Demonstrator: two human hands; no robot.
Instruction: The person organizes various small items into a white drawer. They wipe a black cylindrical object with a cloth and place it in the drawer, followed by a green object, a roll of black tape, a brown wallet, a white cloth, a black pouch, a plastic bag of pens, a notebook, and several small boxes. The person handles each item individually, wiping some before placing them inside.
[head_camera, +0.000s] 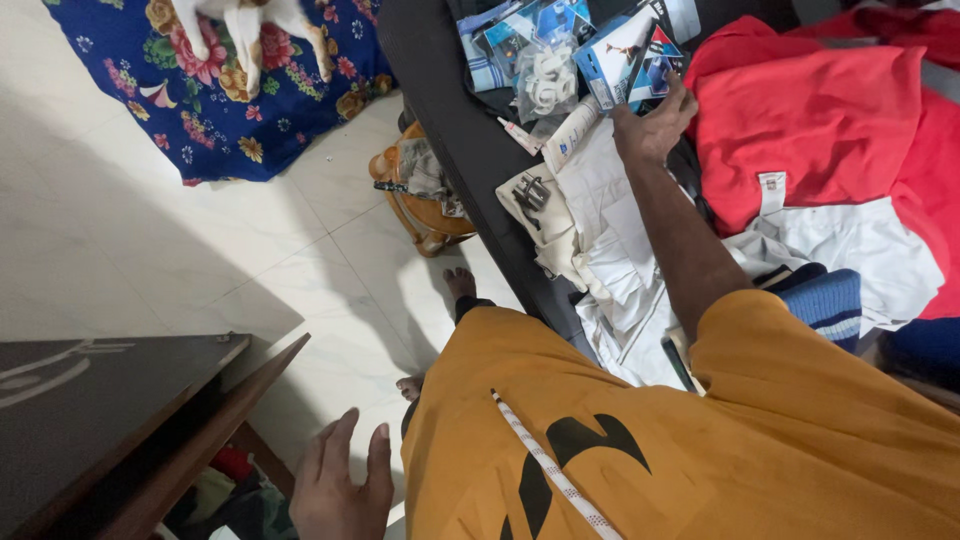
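Observation:
My right hand (652, 122) reaches out over a dark bed (450, 120). Its fingertips rest on a blue and white packet (622, 52) in a heap of small packages; whether they grip it I cannot tell. Beside that hand lie a white tube (570, 133), a clear bag with white pieces (546, 82) and folded white cloth (610, 200). A red garment (820, 120) lies just right of the hand. My left hand (338, 482) hangs low with fingers spread, holding nothing, next to an open dark wooden drawer (190, 440). I wear an orange shirt (700, 440).
A blue flowered blanket (215, 110) lies on the pale tiled floor (120, 240), with a white and tan animal's legs (250, 30) on it. A small wooden stool (425, 205) stands against the bed. My bare feet (458, 285) are beside it. Clothes fill the drawer.

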